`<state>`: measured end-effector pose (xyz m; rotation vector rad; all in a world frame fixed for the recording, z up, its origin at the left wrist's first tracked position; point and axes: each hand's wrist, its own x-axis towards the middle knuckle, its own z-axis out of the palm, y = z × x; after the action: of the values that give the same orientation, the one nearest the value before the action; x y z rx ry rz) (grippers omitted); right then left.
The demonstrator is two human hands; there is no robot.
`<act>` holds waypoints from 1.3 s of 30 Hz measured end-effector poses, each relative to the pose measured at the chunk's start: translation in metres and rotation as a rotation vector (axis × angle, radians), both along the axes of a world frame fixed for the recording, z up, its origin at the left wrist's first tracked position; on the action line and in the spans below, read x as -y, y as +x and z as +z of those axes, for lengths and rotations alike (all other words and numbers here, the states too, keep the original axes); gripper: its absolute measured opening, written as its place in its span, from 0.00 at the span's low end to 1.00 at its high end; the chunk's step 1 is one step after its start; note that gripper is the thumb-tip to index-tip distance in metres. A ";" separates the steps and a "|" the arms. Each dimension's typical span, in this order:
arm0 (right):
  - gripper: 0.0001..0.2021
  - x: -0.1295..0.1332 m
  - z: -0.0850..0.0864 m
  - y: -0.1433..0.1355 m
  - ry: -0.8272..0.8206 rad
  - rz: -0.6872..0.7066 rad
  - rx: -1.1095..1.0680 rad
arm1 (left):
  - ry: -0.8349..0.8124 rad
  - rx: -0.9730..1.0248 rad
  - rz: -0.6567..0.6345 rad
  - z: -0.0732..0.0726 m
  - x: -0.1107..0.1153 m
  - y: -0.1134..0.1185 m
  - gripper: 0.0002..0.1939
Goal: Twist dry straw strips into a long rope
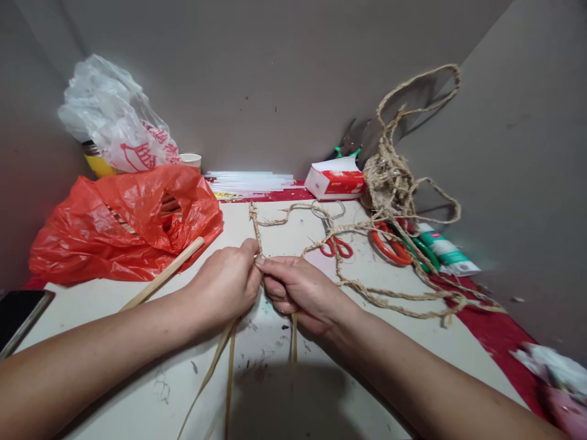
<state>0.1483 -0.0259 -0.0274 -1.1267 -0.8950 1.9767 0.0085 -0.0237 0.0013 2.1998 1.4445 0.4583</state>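
Note:
A thin braided straw cord [257, 231] runs from the middle of the board down to my fingers. My left hand [229, 278] is closed around the cord's lower end. Beside it, my right hand [293, 284] pinches at the same spot, thumb and forefinger pressed together. Loose flat straw strands [229, 373] hang below my left hand toward the near edge, and another strand [294, 339] comes out under my right hand. From the cord's top, more twisted cord [293, 211] leads right toward a tangled bundle of straw rope [389, 177].
An orange-red plastic bag [119, 226] with a wooden stick [169, 272] beside it lies left, near a phone [22, 315]. Red-handled scissors [337, 246], a red-and-white box [337, 181], a white-green tube [447, 250] and white sticks [252, 181] lie at the back and right.

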 end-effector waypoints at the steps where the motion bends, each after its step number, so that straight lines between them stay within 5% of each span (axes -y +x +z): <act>1: 0.18 0.000 0.000 0.000 0.009 -0.002 0.001 | -0.013 0.005 -0.004 -0.001 0.001 0.000 0.07; 7: 0.18 0.000 0.003 0.000 0.055 -0.017 0.042 | -0.077 0.105 -0.007 -0.008 0.004 0.005 0.11; 11: 0.16 -0.003 0.005 0.002 0.063 -0.037 0.067 | -0.192 0.208 -0.025 0.001 0.000 0.002 0.15; 17: 0.10 -0.014 0.006 0.012 0.028 0.056 0.034 | -0.199 0.441 0.143 0.002 -0.021 -0.011 0.14; 23: 0.12 -0.017 0.007 0.017 0.068 0.163 0.031 | -0.861 0.871 0.037 -0.015 -0.024 -0.004 0.04; 32: 0.13 -0.016 0.006 0.019 0.182 0.236 0.201 | -0.670 0.688 0.054 -0.020 -0.023 -0.006 0.11; 39: 0.13 -0.018 0.000 0.023 0.367 0.270 0.371 | -0.853 0.705 -0.012 -0.022 -0.027 -0.010 0.11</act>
<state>0.1712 -0.0077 -0.0269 -1.2193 -1.6053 1.7271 -0.0018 0.0031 -0.0207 1.1896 0.9638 0.4359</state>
